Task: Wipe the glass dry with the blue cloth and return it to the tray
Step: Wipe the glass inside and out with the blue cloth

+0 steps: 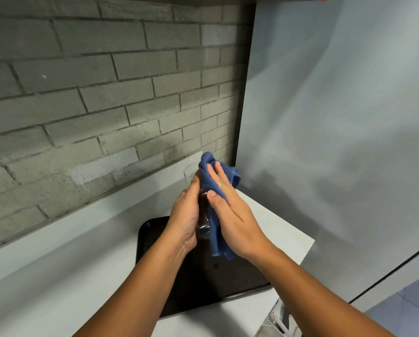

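The wiping is under way and the return to the tray is not yet done. The glass (202, 215) is held up above the tray (155, 239), pinched between the two hands and lying tilted, its open rim pointing away beyond the fingertips and its base down near the heels of the palms. The left hand (185, 218) curls its fingers around the glass from the left side, gripping it. The right hand (230, 217) lies flat with fingers nearly straight and close together, pressing the blue cloth (218, 190) against the right side of the glass; the cloth bunches up past those fingertips and hangs below the palm. How dry the glass is cannot be told, since most of it is hidden between hands and cloth. Judging by this, what is left is finishing the rub, then lowering the glass onto the dark tray directly beneath the wrists on the white counter (57, 276).
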`<state>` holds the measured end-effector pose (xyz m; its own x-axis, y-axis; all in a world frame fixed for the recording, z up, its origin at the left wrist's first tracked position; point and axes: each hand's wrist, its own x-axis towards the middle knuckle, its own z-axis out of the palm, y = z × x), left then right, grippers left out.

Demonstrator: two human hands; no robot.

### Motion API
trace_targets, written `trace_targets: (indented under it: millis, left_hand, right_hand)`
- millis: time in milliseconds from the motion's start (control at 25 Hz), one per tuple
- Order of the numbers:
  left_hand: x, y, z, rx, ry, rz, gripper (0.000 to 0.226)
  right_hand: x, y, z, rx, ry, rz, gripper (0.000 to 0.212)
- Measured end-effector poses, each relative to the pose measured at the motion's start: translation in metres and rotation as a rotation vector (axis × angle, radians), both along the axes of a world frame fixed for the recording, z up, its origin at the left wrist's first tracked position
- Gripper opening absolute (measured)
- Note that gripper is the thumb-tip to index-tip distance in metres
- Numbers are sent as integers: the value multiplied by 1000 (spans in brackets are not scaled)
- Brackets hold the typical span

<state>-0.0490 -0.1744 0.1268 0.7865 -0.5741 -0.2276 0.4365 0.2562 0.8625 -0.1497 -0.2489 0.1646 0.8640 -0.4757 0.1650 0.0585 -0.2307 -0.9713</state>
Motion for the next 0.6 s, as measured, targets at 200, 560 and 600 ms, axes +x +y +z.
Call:
trace_targets:
  millis: [200, 560, 600]
  left_hand:
    - [-5, 4, 11, 109, -78, 8, 62]
    - [-3, 2, 12, 82, -115, 35, 71]
    - [-2, 1, 12, 82, -122, 31, 64]
  right_hand:
    - [5, -6, 4, 27, 19, -11, 52]
    - [6, -9, -6, -75, -22, -18, 53]
    - [9, -12, -5, -12, -18, -28, 50]
